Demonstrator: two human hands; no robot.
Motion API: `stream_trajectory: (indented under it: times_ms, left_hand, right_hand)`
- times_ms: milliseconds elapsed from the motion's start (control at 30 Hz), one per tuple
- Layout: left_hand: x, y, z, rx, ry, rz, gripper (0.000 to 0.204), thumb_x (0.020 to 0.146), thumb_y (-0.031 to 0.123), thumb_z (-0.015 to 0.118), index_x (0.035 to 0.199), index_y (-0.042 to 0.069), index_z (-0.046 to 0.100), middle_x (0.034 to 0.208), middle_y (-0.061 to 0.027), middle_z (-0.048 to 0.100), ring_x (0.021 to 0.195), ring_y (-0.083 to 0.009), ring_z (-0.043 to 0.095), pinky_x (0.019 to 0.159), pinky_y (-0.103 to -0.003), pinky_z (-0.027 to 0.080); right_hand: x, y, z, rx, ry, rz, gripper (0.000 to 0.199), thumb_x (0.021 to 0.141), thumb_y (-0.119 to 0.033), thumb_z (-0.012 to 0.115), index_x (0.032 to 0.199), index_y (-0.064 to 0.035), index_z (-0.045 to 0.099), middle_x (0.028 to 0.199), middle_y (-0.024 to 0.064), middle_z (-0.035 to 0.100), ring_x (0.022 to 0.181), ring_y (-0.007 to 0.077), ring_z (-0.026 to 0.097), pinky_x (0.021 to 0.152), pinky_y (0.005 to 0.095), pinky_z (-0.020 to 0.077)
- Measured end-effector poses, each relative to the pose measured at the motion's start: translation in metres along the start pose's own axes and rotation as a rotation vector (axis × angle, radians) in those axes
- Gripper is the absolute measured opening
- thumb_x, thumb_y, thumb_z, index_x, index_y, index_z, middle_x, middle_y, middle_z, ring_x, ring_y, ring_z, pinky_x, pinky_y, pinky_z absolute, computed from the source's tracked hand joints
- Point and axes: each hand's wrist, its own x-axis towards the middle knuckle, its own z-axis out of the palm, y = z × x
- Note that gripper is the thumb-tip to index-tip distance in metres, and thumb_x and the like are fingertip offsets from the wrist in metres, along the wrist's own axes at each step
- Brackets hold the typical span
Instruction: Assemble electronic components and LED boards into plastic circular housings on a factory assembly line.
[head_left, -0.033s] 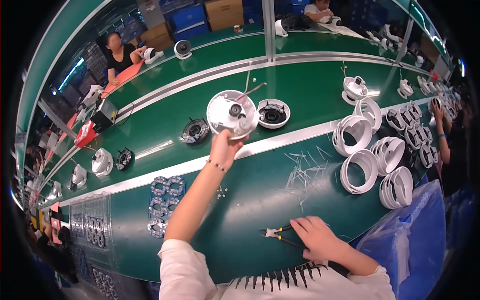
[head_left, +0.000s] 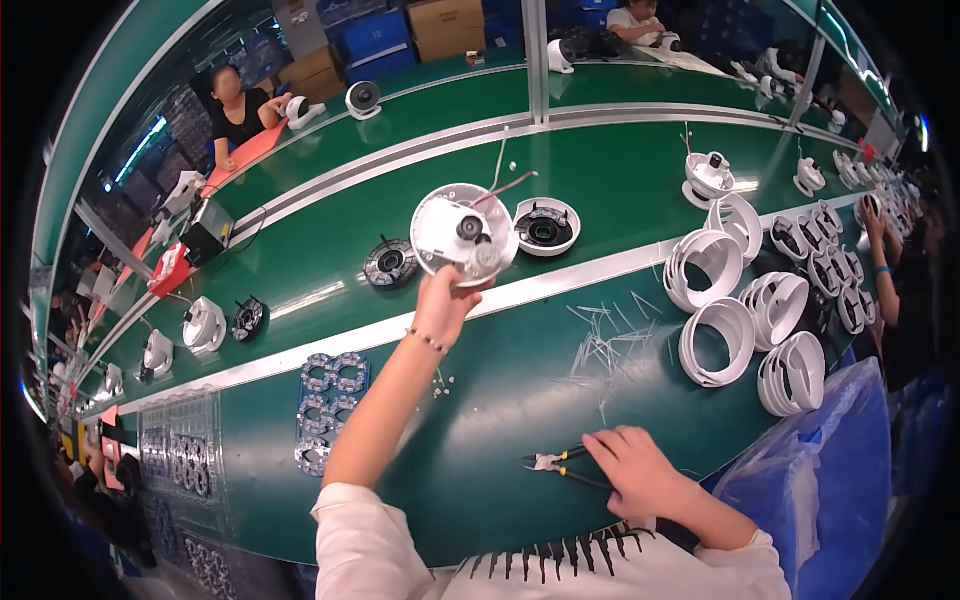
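Note:
My left hand (head_left: 447, 305) grips the lower rim of a round white camera housing (head_left: 440, 236), tilted so its open inside shows. A black lens and loose wires stand out of that housing. Low on the right, my right hand (head_left: 640, 474) is closed around the black and yellow handles of diagonal cutters (head_left: 548, 462), whose jaws point left over the bench. Beside the housing lie a black ring part (head_left: 390, 262) on the left and a white ring cover with a black insert (head_left: 548, 228) on the right.
Cut plastic strips (head_left: 605, 345) litter the bench. Several white rings (head_left: 718, 342) are stacked at the right, near a blue bag-lined bin (head_left: 825, 470). Blue circuit boards (head_left: 330, 410) lie left of my forearm. More camera housings (head_left: 204, 324) stand along the green belt. A co-worker (head_left: 240, 110) sits across.
The white housing and my left hand have shifted very slightly left and down. The cutters in my right hand have moved a touch to the right.

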Motion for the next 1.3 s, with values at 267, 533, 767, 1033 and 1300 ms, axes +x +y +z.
stream_trajectory:
  times_ms: [267,533,767,1033,1300]
  left_hand:
    - [-0.069,0.010,-0.009,0.204,-0.072,-0.011,0.041,0.073,0.004,0.040,0.114,0.001,0.035,0.102,-0.0138,0.053,0.083,-0.0262,0.059,0.053,-0.028,0.043]
    - [-0.094,0.003,-0.004,0.283,-0.118,-0.024,0.042,0.072,0.003,0.042,0.114,-0.002,0.038,0.099,-0.0113,0.053,0.078,-0.0180,0.055,0.051,-0.027,0.049]
    - [-0.100,-0.001,-0.002,0.367,-0.101,-0.004,0.042,0.073,0.004,0.043,0.115,0.001,0.038,0.101,-0.0093,0.052,0.081,-0.0168,0.054,0.051,-0.026,0.048]
    - [-0.100,-0.008,0.003,0.455,-0.106,0.019,0.052,0.072,0.003,0.042,0.123,0.004,0.030,0.105,-0.0102,0.050,0.084,-0.0175,0.054,0.053,-0.027,0.050]
    - [-0.089,-0.011,0.022,0.401,-0.108,-0.003,0.056,0.071,0.000,0.037,0.125,0.005,0.025,0.115,-0.0131,0.045,0.097,-0.0240,0.054,0.072,-0.035,0.053]
  right_hand:
    - [0.014,0.007,-0.030,0.021,0.556,0.080,0.063,0.048,-0.008,0.059,0.109,0.0003,0.049,0.094,0.0148,0.046,0.085,0.0309,0.048,0.073,0.0356,0.0415]
    - [0.074,0.009,-0.076,-0.143,0.776,0.024,0.066,0.048,-0.013,0.066,0.109,0.0035,0.048,0.095,0.0129,0.046,0.080,0.0273,0.050,0.068,0.0342,0.0431]
    - [0.088,0.010,-0.063,-0.235,0.674,0.058,0.065,0.048,-0.013,0.066,0.109,0.0046,0.049,0.095,0.0136,0.046,0.079,0.0267,0.049,0.068,0.0347,0.0429]
    - [0.085,0.015,-0.060,-0.252,0.701,0.096,0.065,0.048,-0.013,0.066,0.108,0.0048,0.049,0.096,0.0150,0.047,0.078,0.0271,0.048,0.068,0.0352,0.0428]
    - [0.088,0.038,-0.041,-0.011,0.805,-0.030,0.060,0.053,-0.012,0.066,0.109,0.0037,0.051,0.089,0.0133,0.059,0.062,0.0212,0.053,0.057,0.0288,0.0463]
